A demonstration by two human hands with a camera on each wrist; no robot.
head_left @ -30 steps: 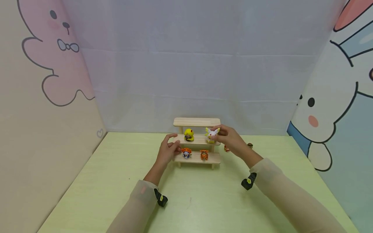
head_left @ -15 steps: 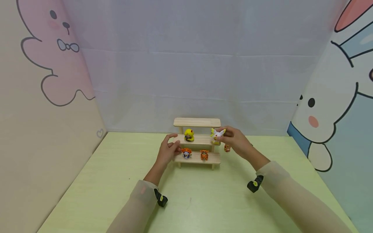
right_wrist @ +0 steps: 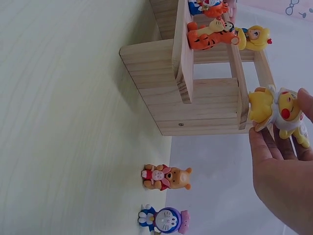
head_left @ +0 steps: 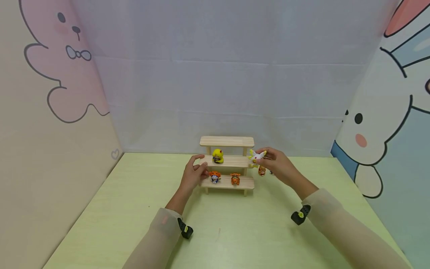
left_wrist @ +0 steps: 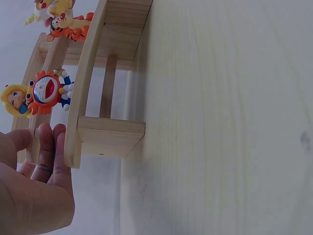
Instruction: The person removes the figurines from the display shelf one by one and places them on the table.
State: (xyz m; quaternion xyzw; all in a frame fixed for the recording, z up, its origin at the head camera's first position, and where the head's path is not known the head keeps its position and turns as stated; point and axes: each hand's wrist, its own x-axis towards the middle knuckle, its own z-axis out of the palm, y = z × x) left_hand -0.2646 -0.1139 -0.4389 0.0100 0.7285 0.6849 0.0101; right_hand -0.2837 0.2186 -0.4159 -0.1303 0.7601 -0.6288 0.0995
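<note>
- At the middle shelf's (head_left: 235, 161) three o'clock end, the white-and-yellow figurine (head_left: 257, 157) is pinched by the right hand (head_left: 279, 166).
- At nine o'clock, it is gripped by the left hand (head_left: 192, 175).
- Positioning seems the current step; careful alignment is probably needed.

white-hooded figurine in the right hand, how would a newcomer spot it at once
Find the three-tier wooden shelf near the back of the table. By the right end of its middle tier, the right hand holds the white-hooded figurine. Its white hood sets it apart from the yellow-hooded figurine towards the left of that tier.
</note>
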